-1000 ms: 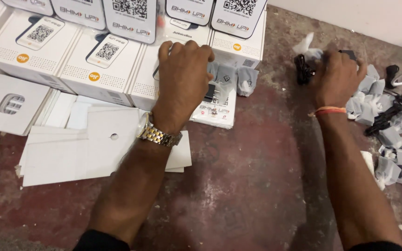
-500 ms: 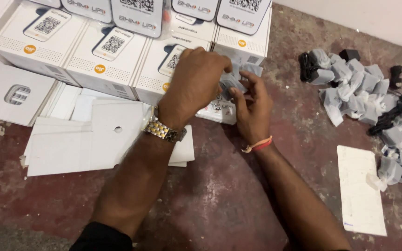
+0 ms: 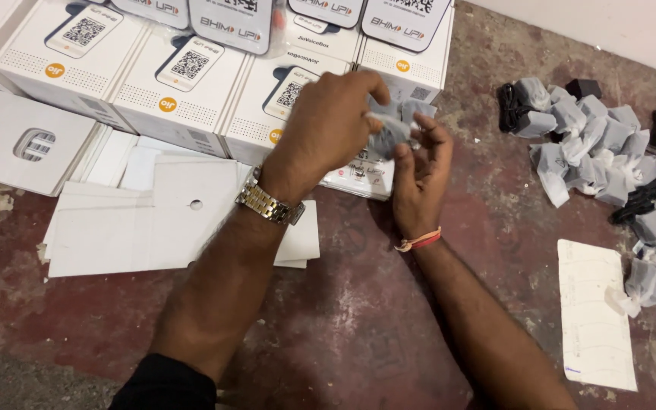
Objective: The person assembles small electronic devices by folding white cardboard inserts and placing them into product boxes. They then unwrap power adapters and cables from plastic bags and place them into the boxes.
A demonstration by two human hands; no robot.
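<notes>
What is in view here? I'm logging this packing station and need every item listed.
White boxes: several, white with orange dots, packed in rows top left.
Flat card sheets: a stack, white, on the floor left of centre.
Wrapped packets: a pile, grey wrap, right side.
Black cables: a few, black, among that pile.
Paper slip: one, white, lower right.
Floor: reddish, worn.
Small grey packet: one, held between both hands.
Left hand: metal wristwatch, grip on the packet.
Right hand: red wrist thread, grip on the packet.

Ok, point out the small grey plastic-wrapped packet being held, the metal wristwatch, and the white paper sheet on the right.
Small grey plastic-wrapped packet point(image 3: 389, 137), head view, its middle.
Metal wristwatch point(image 3: 269, 205), head view, its band.
White paper sheet point(image 3: 592, 319), head view, its centre.
</notes>
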